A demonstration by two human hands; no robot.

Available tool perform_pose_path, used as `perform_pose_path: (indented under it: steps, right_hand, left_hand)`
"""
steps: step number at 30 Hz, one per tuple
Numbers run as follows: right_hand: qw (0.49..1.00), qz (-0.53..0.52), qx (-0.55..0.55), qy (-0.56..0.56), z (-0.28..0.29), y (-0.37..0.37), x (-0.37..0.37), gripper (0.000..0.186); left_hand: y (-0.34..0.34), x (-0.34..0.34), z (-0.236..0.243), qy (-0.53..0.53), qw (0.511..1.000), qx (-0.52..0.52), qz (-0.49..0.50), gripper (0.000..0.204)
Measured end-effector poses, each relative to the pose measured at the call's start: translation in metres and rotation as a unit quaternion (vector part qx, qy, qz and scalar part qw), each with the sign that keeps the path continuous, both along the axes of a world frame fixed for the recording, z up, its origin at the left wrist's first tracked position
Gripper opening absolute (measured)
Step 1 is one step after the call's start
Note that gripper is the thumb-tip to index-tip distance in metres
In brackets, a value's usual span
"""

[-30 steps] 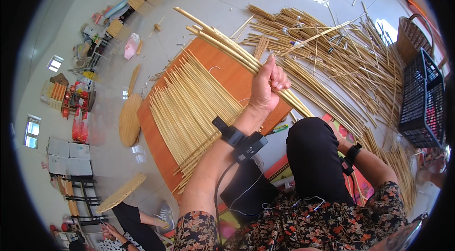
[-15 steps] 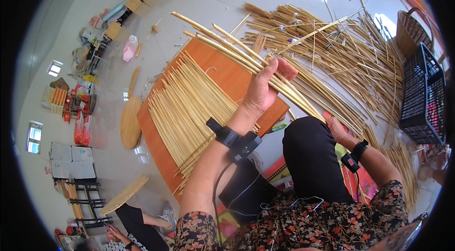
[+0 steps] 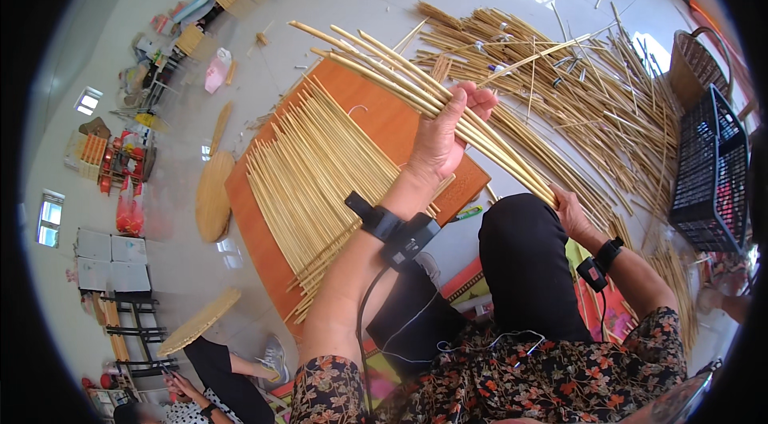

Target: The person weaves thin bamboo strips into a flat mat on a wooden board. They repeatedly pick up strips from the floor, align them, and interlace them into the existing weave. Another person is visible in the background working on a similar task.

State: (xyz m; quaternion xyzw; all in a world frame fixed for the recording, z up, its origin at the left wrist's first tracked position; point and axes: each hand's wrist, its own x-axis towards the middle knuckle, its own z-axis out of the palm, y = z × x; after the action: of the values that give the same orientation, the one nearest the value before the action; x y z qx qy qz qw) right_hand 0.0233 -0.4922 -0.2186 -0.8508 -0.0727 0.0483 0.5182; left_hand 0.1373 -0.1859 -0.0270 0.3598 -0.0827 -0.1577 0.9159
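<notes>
A small bundle of long, straw-coloured stalks [image 3: 508, 158] slants across the view, its far ends fanned out toward the upper left. My left hand [image 3: 445, 134] has it near the middle, thumb in front and fingers behind. Around the near ends, beside my raised knee, my right hand [image 3: 570, 212] is closed, its fingers partly hidden. Below and left of the bundle, many similar stalks [image 3: 320, 168] lie side by side in a flat layer on an orange-brown board [image 3: 352, 88].
A large loose heap of stalks [image 3: 560, 80] covers the floor at the upper right. Beside it stand a black plastic crate [image 3: 712, 176] and a brown wicker basket [image 3: 698, 68]. Round woven discs [image 3: 214, 196] are at left. Another person's hand [image 3: 182, 386] shows at lower left.
The far ends of the held stalks have spread a little, with another tip showing apart. Both hands stay on the bundle; the view has shifted slightly.
</notes>
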Motion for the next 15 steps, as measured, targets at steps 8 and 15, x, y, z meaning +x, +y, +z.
perform_pose_path:
  steps: [8,15]
  right_hand:
    - [0.996,0.056,0.026,0.069,0.066,0.018,-0.001,0.063]
    - [0.996,0.032,0.001,0.084,0.057,0.019,-0.003,0.061]
  left_hand:
    - [0.019,-0.001,0.008,-0.011,0.999,-0.025,-0.015,0.033]
    - [0.023,-0.001,0.009,-0.014,0.999,-0.041,-0.030,0.035]
